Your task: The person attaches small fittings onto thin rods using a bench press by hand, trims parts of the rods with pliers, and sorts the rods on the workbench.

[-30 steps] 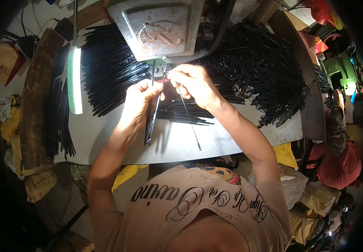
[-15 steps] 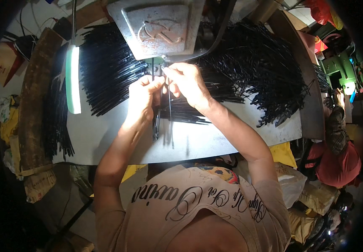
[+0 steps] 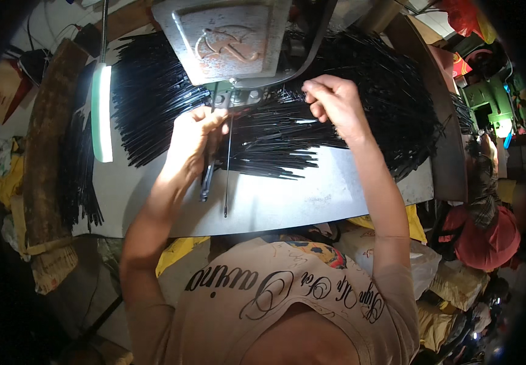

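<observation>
Under the grey metal machine head (image 3: 226,67), my left hand (image 3: 193,137) is closed on thin black umbrella ribs. One slim umbrella rib (image 3: 227,182) hangs down from its fingertips, and a thicker dark bundle (image 3: 206,185) sticks out below the palm. Just beyond these fingers sits a small bolted metal block (image 3: 245,97). Off to the right, my right hand (image 3: 341,106) is raised over the large right pile of black ribs (image 3: 391,103), thumb and fingers curled together. Whatever lies in its pinch, if anything, cannot be made out.
Another pile of black ribs (image 3: 153,103) lies left on the pale tabletop (image 3: 330,188). A lit lamp (image 3: 103,112) stands beside it. Raised wooden boards (image 3: 56,146) border the table. At far right a person's arm (image 3: 488,158) reaches toward a green machine (image 3: 494,100).
My right hand has left the spot beside my left hand and moved right, over the right pile. My left hand has shifted slightly left and nearer, still holding ribs.
</observation>
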A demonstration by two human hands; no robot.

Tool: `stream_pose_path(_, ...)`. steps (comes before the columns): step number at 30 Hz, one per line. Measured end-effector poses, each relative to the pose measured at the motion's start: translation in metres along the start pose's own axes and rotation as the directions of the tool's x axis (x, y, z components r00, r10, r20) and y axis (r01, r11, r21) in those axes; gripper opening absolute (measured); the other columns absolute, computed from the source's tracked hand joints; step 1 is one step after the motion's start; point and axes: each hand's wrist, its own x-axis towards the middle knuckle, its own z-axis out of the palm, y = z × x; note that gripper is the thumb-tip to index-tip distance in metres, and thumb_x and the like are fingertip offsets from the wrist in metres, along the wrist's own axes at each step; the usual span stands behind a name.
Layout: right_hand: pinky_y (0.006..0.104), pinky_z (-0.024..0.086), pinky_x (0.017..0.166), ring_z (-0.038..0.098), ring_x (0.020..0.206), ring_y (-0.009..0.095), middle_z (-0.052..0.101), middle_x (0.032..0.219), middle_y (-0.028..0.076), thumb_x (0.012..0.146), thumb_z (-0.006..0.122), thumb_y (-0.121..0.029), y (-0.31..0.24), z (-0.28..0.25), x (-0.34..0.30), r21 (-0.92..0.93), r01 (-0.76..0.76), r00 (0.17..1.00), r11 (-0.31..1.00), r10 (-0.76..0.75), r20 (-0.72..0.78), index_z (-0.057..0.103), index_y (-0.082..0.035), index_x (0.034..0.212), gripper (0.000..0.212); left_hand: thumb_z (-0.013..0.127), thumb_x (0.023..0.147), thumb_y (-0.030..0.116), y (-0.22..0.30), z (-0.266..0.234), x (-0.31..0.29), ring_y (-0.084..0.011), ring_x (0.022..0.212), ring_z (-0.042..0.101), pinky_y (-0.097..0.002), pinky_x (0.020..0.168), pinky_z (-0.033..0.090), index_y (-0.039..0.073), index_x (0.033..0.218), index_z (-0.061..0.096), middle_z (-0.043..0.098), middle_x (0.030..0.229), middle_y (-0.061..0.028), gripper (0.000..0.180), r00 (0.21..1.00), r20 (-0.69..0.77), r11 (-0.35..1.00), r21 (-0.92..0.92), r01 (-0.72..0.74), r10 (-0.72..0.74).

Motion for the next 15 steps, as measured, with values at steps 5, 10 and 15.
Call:
stream_pose_path(5, 0.0167, 0.034, 0.037, 0.046, 0.045, 0.004, 0.052, 0.060, 0.002, 0.080, 0.055, -0.013, -0.003, -0.033, -0.001, -0.178, 0.003, 1.000, 0.984, -0.006, -0.016, 0.059, 0.001, 0.079, 0.016, 0.057, 0.078, 0.019, 0.034, -0.035, -0.033, -0.0024, 0.045, 0.035, -0.0173, 0.043, 0.025, 0.007, 0.063, 0.054, 0.049, 0.056, 0.0032, 0.020, 1.000, -0.018, 0.955, 0.295, -0.016, 0.022)
stream_pose_path(10, 0.0163, 0.033, 0.037, 0.046, 0.045, 0.004, 0.052, 0.060, 0.001, 0.080, 0.055, -0.014, -0.001, -0.031, -0.003, -0.224, 0.036, 0.996, 0.974, -0.016, 0.092, 0.059, 0.000, 0.077, 0.015, 0.061, 0.073, 0.020, 0.039, -0.083, -0.057, -0.0029, 0.041, 0.036, -0.0161, 0.038, 0.024, 0.008, 0.068, 0.056, 0.051, 0.056, 0.0029, 0.014, 0.980, -0.194, 0.922, 0.370, 0.111, -0.040)
stream_pose_path(15, 0.0140, 0.034, 0.038, 0.046, 0.046, 0.002, 0.053, 0.061, 0.000, 0.080, 0.056, -0.014, 0.001, 0.005, -0.015, -0.054, 0.018, 0.961, 0.998, -0.002, 0.276, 0.059, -0.002, 0.079, 0.013, 0.058, 0.077, 0.016, 0.024, -0.041, -0.057, -0.0027, 0.047, 0.036, -0.0168, 0.044, 0.026, 0.007, 0.071, 0.055, 0.052, 0.060, 0.0017, 0.012, 0.999, 0.036, 0.954, 0.298, -0.026, 0.016)
